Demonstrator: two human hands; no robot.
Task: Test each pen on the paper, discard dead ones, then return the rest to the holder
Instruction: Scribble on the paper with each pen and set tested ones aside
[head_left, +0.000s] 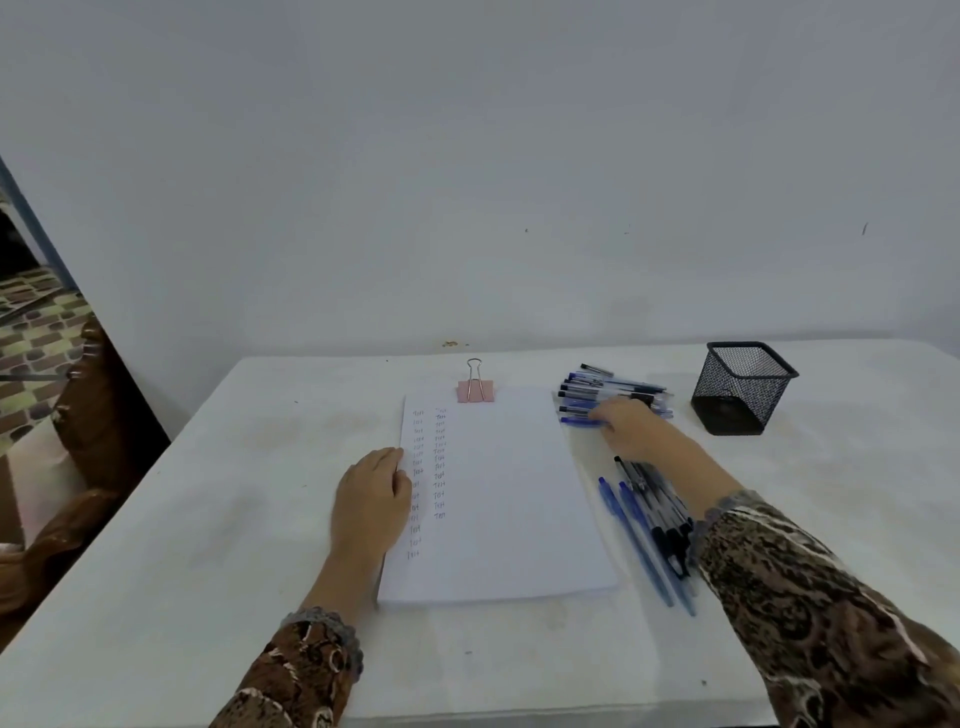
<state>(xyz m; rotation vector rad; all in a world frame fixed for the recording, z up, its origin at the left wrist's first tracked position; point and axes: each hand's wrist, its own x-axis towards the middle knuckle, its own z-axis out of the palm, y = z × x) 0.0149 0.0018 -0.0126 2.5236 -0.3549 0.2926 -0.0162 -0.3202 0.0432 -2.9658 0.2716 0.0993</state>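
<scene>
White paper (509, 493) carries two columns of test marks, so testing looks well along, yet the mesh holder (737, 402) stands empty as the right hand (631, 428) lies over the far pens (587, 387), grip unclear, and the left hand (371, 499) rests relaxed on the sheet's edge.

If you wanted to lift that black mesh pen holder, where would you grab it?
Probably two opposite flat walls just under the rim of the holder, coming from above with the right hand, which is nearer. It stands upright, looks empty, and its square sides offer flat faces. The pens lie to its left, crowding that side.
</scene>
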